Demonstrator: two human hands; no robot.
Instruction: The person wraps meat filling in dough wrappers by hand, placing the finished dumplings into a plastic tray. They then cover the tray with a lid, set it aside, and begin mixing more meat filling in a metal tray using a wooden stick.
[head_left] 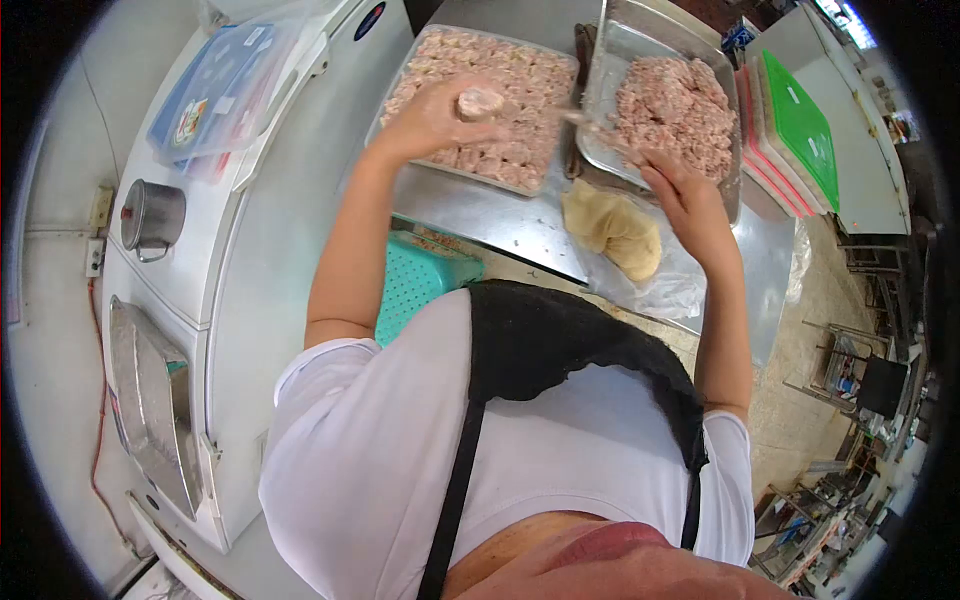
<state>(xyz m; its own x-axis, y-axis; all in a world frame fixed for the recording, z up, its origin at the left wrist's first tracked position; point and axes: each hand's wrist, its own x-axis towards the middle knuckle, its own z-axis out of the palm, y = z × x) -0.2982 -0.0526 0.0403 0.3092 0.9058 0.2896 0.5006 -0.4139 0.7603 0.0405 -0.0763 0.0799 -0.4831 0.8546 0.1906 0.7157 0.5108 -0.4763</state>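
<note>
My left hand is closed around a small meat-filled dumpling, holding it above a tray of dumplings packed in close rows. My right hand grips a thin, flat-looking spatula, whose tip is smeared by motion and points toward the left hand. Beyond the right hand, a deep metal pan holds a mound of pink ground meat. A soft pile of pale yellow dough wrappers lies in front of the pan, partly on clear plastic.
The trays stand on a metal table. At right are stacked containers with a green lid. A turquoise plastic stool is below the table edge. At left, a white freezer carries a metal mug and plastic lids.
</note>
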